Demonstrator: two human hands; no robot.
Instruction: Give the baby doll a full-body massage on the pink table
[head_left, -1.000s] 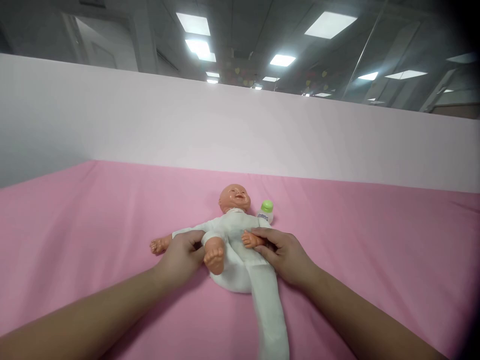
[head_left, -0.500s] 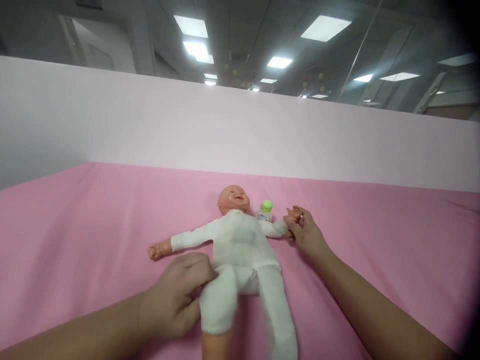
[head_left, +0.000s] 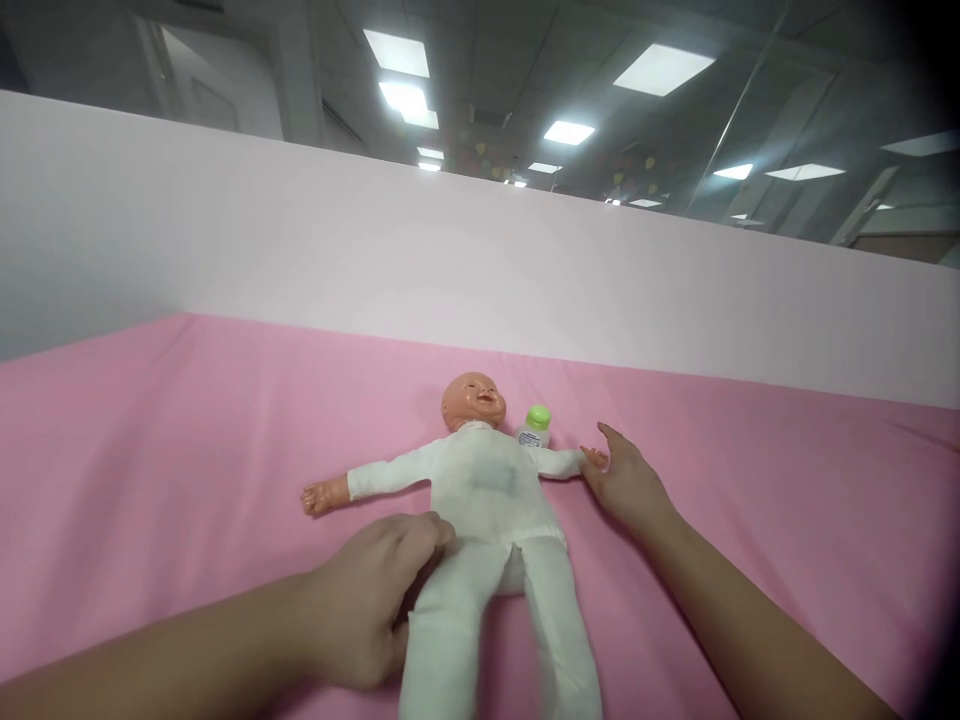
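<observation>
A baby doll [head_left: 487,490] with a bare plastic head and a white cloth body lies on its back, legs toward me. My left hand [head_left: 375,590] is curled round the doll's thigh on the left side, its fingertips at the hip. Out to the right, my right hand [head_left: 626,480] has its thumb and fingers apart around the doll's small hand [head_left: 595,457], its thumb against the wrist. The doll's other hand [head_left: 325,496] rests out to the left. A small clear bottle with a green cap [head_left: 536,425] stands beside the doll's shoulder.
A pink sheet [head_left: 225,430] covers the surface beneath the doll. Behind it rises a white panel [head_left: 450,260] that runs across the view, with glass above it reflecting ceiling lights.
The doll's bent leg has been lowered and straightened toward me by my left hand. My right hand has drawn the doll's arm from its chest out to the right, and its fingers have spread.
</observation>
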